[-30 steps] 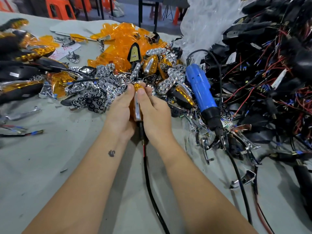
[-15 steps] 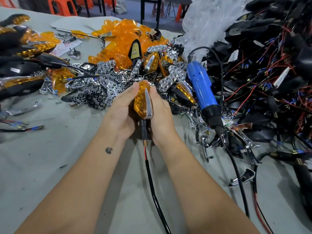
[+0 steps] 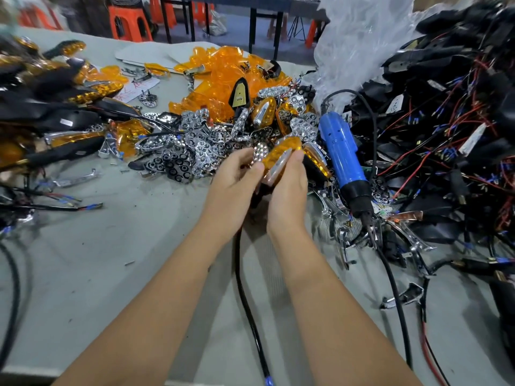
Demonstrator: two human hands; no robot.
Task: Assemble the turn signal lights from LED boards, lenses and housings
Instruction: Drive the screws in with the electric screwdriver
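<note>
Nearest you, a black cable ran up the grey table between your forearms and disappeared under your hands. Your left hand and right hand met just above it, both closed around one turn signal light. Your left thumb and fingers were curled onto its left side, and your right hand's fingers wrapped its right side with the thumb tip pressed at the top edge. The light sat tilted between them, amber lens facing up and left, its chrome strip along the right edge; how its underside was held was hidden by your palms.

Just beyond your fingertips lay the heap of chrome reflectors, some touching the amber lens of the piece you held. To the right of your right hand the blue electric screwdriver lay with its tip pointing towards you, its cord looping back behind it. Right of that sat the big tangle of black housings with red and black wires.

Farther back, the pile of loose amber lenses rested behind the reflectors. At far left lay finished lights, blurred. A clear plastic bag stood behind the screwdriver.
</note>
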